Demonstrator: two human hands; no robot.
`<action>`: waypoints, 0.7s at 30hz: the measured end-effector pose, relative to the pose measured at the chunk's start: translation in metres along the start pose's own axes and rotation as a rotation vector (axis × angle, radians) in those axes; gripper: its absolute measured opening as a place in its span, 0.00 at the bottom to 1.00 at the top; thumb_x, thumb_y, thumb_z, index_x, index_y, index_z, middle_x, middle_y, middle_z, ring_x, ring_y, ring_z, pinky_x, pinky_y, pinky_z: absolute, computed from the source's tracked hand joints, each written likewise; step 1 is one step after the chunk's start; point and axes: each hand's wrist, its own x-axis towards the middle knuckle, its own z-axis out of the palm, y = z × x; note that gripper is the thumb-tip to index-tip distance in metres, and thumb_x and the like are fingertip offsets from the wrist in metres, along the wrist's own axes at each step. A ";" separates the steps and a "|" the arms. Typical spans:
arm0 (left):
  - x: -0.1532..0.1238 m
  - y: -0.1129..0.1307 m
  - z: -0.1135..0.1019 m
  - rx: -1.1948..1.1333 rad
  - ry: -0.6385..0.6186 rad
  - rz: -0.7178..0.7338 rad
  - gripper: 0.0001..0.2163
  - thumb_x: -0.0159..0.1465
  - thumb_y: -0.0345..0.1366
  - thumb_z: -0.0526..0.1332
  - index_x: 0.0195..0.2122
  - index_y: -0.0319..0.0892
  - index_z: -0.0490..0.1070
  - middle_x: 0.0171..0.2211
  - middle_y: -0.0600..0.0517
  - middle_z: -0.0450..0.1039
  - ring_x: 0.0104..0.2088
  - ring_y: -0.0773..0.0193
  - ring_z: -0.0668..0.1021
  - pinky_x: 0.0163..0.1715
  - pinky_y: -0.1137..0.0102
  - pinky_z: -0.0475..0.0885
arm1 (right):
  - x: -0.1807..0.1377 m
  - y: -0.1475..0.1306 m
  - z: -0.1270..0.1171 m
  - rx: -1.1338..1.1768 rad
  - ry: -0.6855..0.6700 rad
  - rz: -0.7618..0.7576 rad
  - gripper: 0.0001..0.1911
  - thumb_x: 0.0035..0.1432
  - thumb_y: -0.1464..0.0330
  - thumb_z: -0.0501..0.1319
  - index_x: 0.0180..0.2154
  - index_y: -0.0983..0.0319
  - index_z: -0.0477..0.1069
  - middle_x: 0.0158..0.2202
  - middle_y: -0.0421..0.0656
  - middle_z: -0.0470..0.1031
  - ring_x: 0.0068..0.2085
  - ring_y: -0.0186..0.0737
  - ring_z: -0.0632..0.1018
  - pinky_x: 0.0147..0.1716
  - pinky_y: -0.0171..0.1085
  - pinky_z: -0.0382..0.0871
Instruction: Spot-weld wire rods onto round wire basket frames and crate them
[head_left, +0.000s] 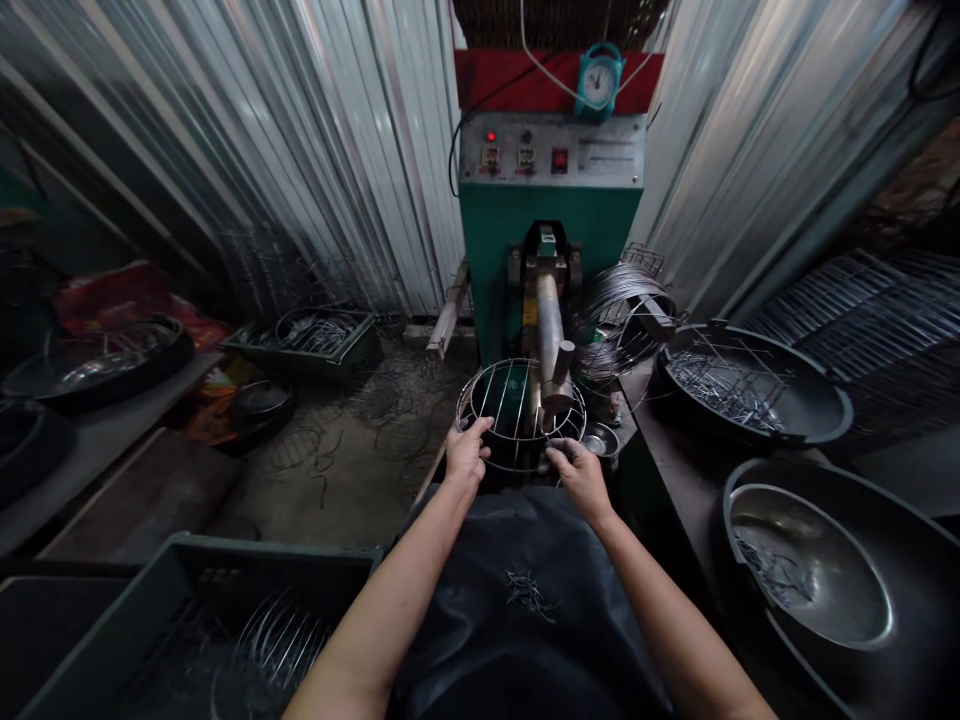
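At near-left edge of round wire rack (520, 415), my left hand (468, 456) grips wire tightly; at near-right edge, right hand (578, 474) pinched closed, on what I can't tell.

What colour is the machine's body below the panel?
The machine's body is green; head view shows it best.

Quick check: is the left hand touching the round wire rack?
Touching. The head view shows the left hand holding the round wire rack at its near-left edge, thumb over the rim.
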 end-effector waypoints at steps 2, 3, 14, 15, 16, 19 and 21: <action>0.003 0.000 0.001 0.016 0.015 0.000 0.20 0.35 0.34 0.68 0.27 0.42 0.58 0.20 0.61 0.58 0.16 0.77 0.58 0.12 0.80 0.49 | 0.002 0.001 0.000 -0.013 0.006 -0.020 0.13 0.49 0.58 0.60 0.31 0.62 0.70 0.24 0.39 0.73 0.24 0.37 0.76 0.24 0.34 0.68; 0.004 -0.001 0.001 0.025 0.023 -0.001 0.20 0.35 0.34 0.68 0.27 0.42 0.59 0.20 0.61 0.58 0.17 0.77 0.59 0.12 0.80 0.49 | 0.003 0.001 0.000 -0.017 0.006 -0.025 0.13 0.49 0.59 0.60 0.31 0.61 0.70 0.24 0.39 0.73 0.24 0.38 0.76 0.25 0.34 0.68; 0.001 -0.002 0.001 0.021 0.029 -0.038 0.22 0.34 0.36 0.71 0.28 0.41 0.61 0.20 0.61 0.58 0.15 0.78 0.58 0.12 0.79 0.48 | -0.025 0.027 -0.037 0.008 0.195 0.053 0.20 0.53 0.56 0.56 0.42 0.63 0.70 0.29 0.42 0.75 0.24 0.36 0.74 0.26 0.36 0.69; 0.001 0.000 0.000 0.024 0.016 -0.051 0.22 0.34 0.38 0.71 0.28 0.41 0.62 0.20 0.61 0.58 0.15 0.78 0.58 0.12 0.79 0.49 | -0.034 0.038 -0.048 -0.014 0.208 0.086 0.20 0.52 0.57 0.57 0.42 0.63 0.70 0.28 0.41 0.74 0.24 0.35 0.73 0.25 0.36 0.68; 0.002 0.002 -0.002 0.025 0.005 -0.079 0.22 0.35 0.40 0.71 0.28 0.41 0.63 0.21 0.61 0.58 0.15 0.78 0.59 0.12 0.79 0.52 | -0.043 0.049 -0.058 -0.030 0.208 0.133 0.20 0.50 0.57 0.58 0.41 0.64 0.71 0.26 0.40 0.74 0.23 0.35 0.73 0.24 0.36 0.68; 0.011 0.011 -0.008 0.049 0.003 -0.226 0.23 0.37 0.48 0.70 0.28 0.41 0.64 0.21 0.60 0.57 0.17 0.75 0.63 0.15 0.76 0.61 | -0.067 0.077 -0.081 -0.008 0.141 0.306 0.19 0.45 0.58 0.62 0.37 0.65 0.72 0.21 0.39 0.72 0.20 0.36 0.72 0.20 0.35 0.66; 0.019 0.016 -0.010 0.096 -0.010 -0.301 0.22 0.36 0.46 0.71 0.26 0.41 0.64 0.20 0.60 0.57 0.17 0.74 0.65 0.16 0.75 0.63 | -0.074 0.080 -0.082 0.041 0.125 0.341 0.19 0.44 0.59 0.63 0.36 0.65 0.71 0.20 0.40 0.72 0.18 0.35 0.71 0.18 0.35 0.64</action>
